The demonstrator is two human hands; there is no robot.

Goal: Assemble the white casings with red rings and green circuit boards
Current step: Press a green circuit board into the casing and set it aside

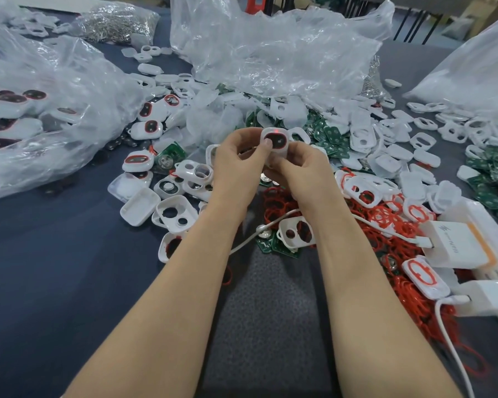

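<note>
Both hands hold one white casing [275,141] up just above centre, toward 12 o'clock. The left hand [237,159] pinches its edge, thumb pressing on the face; the right hand [301,168] has its fingers curled around the lower part. A red ring already sits in its window, and a red light seems to glow at the top, so a board is probably inside, though it is hidden. Finished units fill the plastic bag [26,116] at 9 o'clock. Much remains on the bench [41,254]: loose red rings [400,294] at 4 o'clock, green circuit boards [325,133] at 2 o'clock and empty casings [362,139] at 3 o'clock.
</note>
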